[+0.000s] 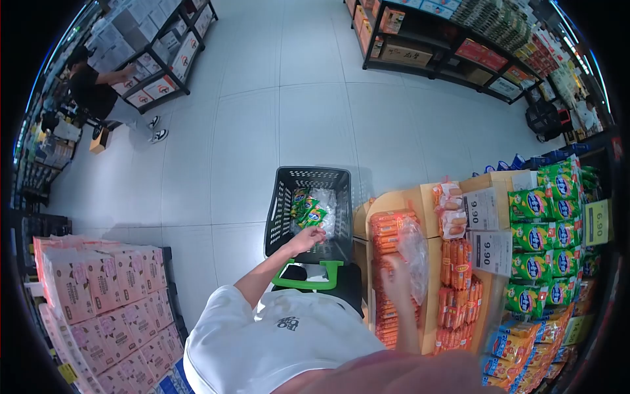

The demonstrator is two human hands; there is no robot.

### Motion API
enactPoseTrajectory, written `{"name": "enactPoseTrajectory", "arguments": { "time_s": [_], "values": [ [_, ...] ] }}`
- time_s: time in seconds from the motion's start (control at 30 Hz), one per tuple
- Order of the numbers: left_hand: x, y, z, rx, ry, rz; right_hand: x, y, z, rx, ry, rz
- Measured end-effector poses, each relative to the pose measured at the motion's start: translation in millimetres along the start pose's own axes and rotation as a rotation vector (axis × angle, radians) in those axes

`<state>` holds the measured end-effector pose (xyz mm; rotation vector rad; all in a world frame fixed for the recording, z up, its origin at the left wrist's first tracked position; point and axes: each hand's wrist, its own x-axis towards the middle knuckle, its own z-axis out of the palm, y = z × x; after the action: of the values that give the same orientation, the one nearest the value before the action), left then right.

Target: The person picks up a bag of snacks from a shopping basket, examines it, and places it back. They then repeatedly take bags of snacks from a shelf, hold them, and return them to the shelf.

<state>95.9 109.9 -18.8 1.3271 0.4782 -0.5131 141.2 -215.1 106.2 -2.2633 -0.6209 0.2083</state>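
Note:
My left hand [307, 240] hangs over the near part of a dark shopping basket [270, 220], its fingers loosely bent and apart, with nothing visible in them. Inside the basket, just beyond that hand, lie several green snack packets [314, 216] and some clear plastic wrap [326, 202]. A green handle [305, 284] spans the cart's near side against my body. To the right, my right hand [395, 274] is closed on a clear plastic bag [414, 253], above a bin of orange-wrapped sausages [387, 230]. Its fingertips are partly blurred.
Beside the sausages stand price signs [492, 252] and green snack bags [533, 236]. Stacked pink cartons [108, 279] are at left. A person [98, 92] stands by the far-left shelf [177, 59]; another shelf [433, 49] is far right. Pale tiled floor [279, 125] lies ahead.

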Motion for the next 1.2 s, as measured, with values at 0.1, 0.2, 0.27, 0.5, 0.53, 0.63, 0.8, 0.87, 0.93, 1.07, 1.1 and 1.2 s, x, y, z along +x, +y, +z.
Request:
{"name": "enactPoseTrajectory", "arguments": {
  "time_s": [0.1, 0.2, 0.27, 0.5, 0.53, 0.63, 0.8, 0.87, 0.93, 1.07, 1.1, 1.2],
  "values": [
    [33.7, -46.9, -37.7, 0.165, 0.084, -0.11, -10.9, -26.0, 97.0, 0.032, -0.387, -0.004],
    [65.4, -96.7, -72.1, 0.095, 0.15, -0.178, -26.4, -38.7, 162.1, 0.11, -0.426, 0.088],
    [88.3, -117.2, -82.6, 0.037, 0.267, -0.261, -29.6, -36.1, 186.1, 0.079, -0.327, 0.104],
    [212.6, -275.6, -135.7, -0.004, 0.538, -0.425, -38.8, -11.0, 217.1, 0.28, -0.035, 0.138],
    [232.2, -297.2, -139.8, 0.022, 0.55, -0.436, -37.0, -10.0, 220.0, 0.273, -0.008, 0.132],
    [274.0, -337.5, -143.2, -0.027, 0.452, -0.528, -41.0, -8.4, 219.5, 0.248, -0.054, 0.191],
    [342.9, -392.4, -154.6, -0.662, 0.556, -0.422, -49.8, -4.9, 215.5, 0.225, -0.132, 0.21],
    [372.1, -406.7, -159.0, -0.815, 0.627, -0.342, -48.2, -2.0, 215.6, 0.219, -0.167, 0.215],
    [388.7, -406.3, -157.0, -0.921, 0.654, -0.264, -48.9, -3.5, 212.2, 0.216, -0.202, 0.245],
    [397.0, -403.8, -153.3, -1.09, 0.677, -0.099, -46.5, -4.2, 212.0, 0.206, -0.233, 0.259],
    [399.6, -409.0, -157.6, -1.118, 0.675, -0.064, -48.0, -6.0, 211.2, 0.197, -0.231, 0.277],
    [408.3, -411.0, -169.3, -1.276, 0.706, -0.072, -42.4, -6.4, 211.3, 0.183, -0.235, 0.281]
  ]
}}
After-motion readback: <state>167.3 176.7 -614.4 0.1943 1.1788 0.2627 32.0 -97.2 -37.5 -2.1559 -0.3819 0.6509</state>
